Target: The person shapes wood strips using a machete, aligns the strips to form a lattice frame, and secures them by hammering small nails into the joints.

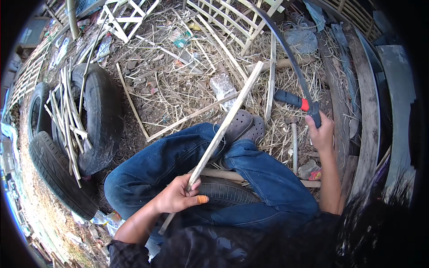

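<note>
My left hand [181,196] is closed round a long bamboo strip [228,120], which slants up from my lap past my shoes. An orange wrap covers the thumb's end. My right hand [321,133] grips the lower end of a dark tool with a long curved bar [290,51], arching far and to the left. Whether that bar is a blade or a saw frame, I cannot tell. A black grip with a red band [292,99] meets the bar near this hand; how they join is unclear. On the ground close by lies a hammer [294,145] with a pale handle.
Old tyres [105,120] stand at the left, with a bundle of thin strips [67,116] on them. Another tyre [228,192] is beneath my legs. Bamboo lattice panels [223,20] lie at the far side. Weathered planks [364,102] run along the right. Straw and litter cover the ground.
</note>
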{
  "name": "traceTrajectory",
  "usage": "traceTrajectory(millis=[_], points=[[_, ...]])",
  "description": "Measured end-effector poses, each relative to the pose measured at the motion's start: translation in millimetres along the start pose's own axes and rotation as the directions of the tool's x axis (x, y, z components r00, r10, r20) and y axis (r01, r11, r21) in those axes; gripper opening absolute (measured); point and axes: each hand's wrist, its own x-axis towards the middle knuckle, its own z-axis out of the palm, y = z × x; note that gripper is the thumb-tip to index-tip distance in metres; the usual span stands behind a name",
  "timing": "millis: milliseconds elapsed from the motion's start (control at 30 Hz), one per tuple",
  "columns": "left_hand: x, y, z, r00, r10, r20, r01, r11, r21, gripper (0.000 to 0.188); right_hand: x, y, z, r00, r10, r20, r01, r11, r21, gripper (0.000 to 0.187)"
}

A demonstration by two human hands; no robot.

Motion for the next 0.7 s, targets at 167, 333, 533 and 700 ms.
traceTrajectory(millis=[167, 333, 533, 700], points=[[2, 2, -1, 0.996, -0.023, 0.088, 0.036, 0.988, -0.151, 0.045, -17, -57, 27, 0.860, -0.460, 0.221, 0.470, 0.883, 0.010, 0.051], [-2, 4, 3, 0.974, 0.014, 0.226, 0.054, 0.954, -0.294, 0.048, -33, -91, 63, 0.668, -0.667, 0.330, 0.693, 0.719, 0.052, 0.056], [3, 6, 6, 0.975, -0.048, 0.217, 0.102, 0.964, -0.247, 0.049, -8, -53, 50, 0.711, -0.645, 0.279, 0.689, 0.719, -0.093, 0.056], [-7, -5, 0, 0.976, -0.038, 0.217, 0.085, 0.973, -0.213, 0.047, 12, 6, 17, 0.956, -0.258, 0.139, 0.291, 0.889, -0.353, 0.049]])
